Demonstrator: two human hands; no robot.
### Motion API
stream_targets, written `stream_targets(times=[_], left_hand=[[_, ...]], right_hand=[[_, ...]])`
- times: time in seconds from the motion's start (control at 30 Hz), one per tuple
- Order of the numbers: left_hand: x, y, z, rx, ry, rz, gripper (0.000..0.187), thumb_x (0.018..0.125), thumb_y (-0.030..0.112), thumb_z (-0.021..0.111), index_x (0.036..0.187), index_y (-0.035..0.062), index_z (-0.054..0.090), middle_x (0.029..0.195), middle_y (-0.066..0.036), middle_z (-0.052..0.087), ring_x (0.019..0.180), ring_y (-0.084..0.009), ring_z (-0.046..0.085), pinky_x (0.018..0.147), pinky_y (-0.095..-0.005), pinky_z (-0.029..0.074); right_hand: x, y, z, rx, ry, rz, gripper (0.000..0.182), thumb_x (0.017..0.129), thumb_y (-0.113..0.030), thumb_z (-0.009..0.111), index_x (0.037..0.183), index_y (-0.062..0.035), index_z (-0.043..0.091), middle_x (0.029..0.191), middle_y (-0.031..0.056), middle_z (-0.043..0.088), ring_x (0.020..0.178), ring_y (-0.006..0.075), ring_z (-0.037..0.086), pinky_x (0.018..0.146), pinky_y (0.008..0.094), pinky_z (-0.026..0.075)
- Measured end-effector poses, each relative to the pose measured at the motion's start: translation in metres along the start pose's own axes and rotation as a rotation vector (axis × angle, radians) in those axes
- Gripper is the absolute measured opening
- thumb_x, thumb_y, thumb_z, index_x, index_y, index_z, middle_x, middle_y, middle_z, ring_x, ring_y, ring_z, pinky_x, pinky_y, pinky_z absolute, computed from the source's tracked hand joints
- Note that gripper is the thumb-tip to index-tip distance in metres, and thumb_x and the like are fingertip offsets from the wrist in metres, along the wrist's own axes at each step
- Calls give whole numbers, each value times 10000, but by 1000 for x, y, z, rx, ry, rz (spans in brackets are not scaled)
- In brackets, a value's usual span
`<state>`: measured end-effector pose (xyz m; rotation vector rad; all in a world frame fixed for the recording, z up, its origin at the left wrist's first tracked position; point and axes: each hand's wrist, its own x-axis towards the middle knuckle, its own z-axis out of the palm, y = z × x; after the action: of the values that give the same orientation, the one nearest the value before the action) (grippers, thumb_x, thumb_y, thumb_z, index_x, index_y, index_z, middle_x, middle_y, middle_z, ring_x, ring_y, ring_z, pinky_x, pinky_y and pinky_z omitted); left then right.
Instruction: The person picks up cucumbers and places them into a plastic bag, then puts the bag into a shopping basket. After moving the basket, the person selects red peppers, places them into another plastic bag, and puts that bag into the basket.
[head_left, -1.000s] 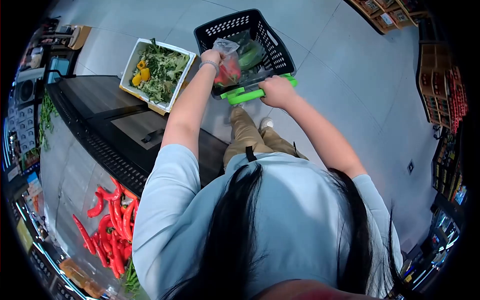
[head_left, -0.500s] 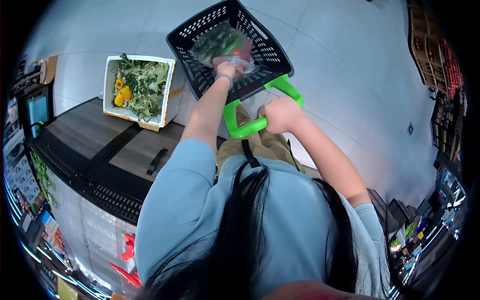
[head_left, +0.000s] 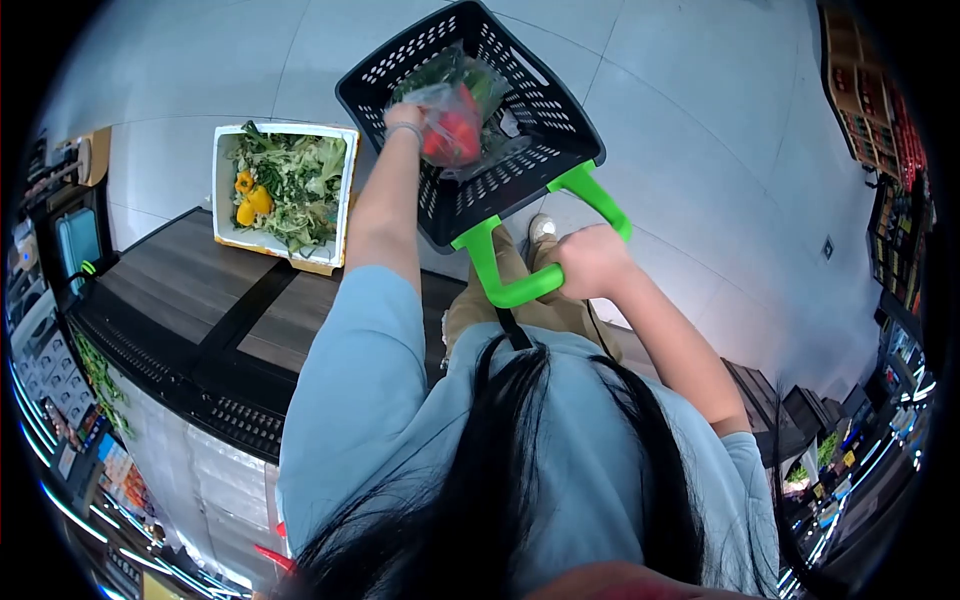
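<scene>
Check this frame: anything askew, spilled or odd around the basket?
One thing: the white box of leafy trimmings and yellow peppers sits at the counter edge, one corner seemingly overhanging. No spill visible. The black basket tilts from the right hand on its green handle; the left hand holds a bag of red produce over it.

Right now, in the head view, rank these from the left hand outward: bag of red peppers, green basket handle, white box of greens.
1. Bag of red peppers: held in the left hand, over the basket.
2. White box of greens: on the counter, left.
3. Green basket handle: lower right, gripped by the right hand.
</scene>
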<state>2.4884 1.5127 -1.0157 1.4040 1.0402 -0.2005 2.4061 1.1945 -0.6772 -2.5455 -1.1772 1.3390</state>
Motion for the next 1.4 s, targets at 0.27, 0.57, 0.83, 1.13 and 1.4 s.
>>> stream_targets(times=[0.27, 0.57, 0.83, 1.13, 1.4], left_hand=[[-13, 99, -53, 244, 379, 500, 519, 725, 119, 712, 1187, -19, 520, 1174, -192, 578, 1054, -266, 579, 907, -352, 453], [-300, 110, -8, 422, -1155, 465, 794, 740, 284, 786, 1352, 2, 365, 1124, -180, 605, 1094, -261, 563, 960, -371, 432], [-277, 142, -8, 811, -575, 521, 395, 704, 277, 646, 1010, 29, 617, 921, -210, 654, 884, -361, 625, 771, -422, 500], [-183, 240, -15, 783, -248, 455, 302, 732, 284, 629, 933, 60, 620, 880, -183, 658, 844, -359, 628, 746, -437, 493], [-90, 334, -32, 667, 10, 411, 215, 707, 226, 597, 831, 56, 646, 842, -189, 655, 822, -368, 625, 755, -437, 494]], right_hand=[[9, 5, 5, 9, 60, -43, 184, 587, -249, 627, 698, -111, 675, 718, 100, 648, 695, 301, 639, 609, 410, 509], [37, 0, -31, -81, 144, -59, 197, 625, -245, 600, 729, -108, 696, 804, 99, 667, 766, 300, 650, 659, 410, 521], [105, 2, -90, -110, 280, -169, 206, 604, -278, 650, 688, -89, 661, 762, 114, 658, 720, 305, 642, 626, 404, 513], [216, 47, -207, -135, 574, -751, 207, 616, -269, 658, 677, -81, 596, 709, 76, 584, 635, 287, 611, 559, 406, 491], [329, 39, -346, -301, 387, -782, 223, 615, -320, 651, 684, -110, 627, 713, 64, 615, 634, 286, 628, 565, 407, 509]])
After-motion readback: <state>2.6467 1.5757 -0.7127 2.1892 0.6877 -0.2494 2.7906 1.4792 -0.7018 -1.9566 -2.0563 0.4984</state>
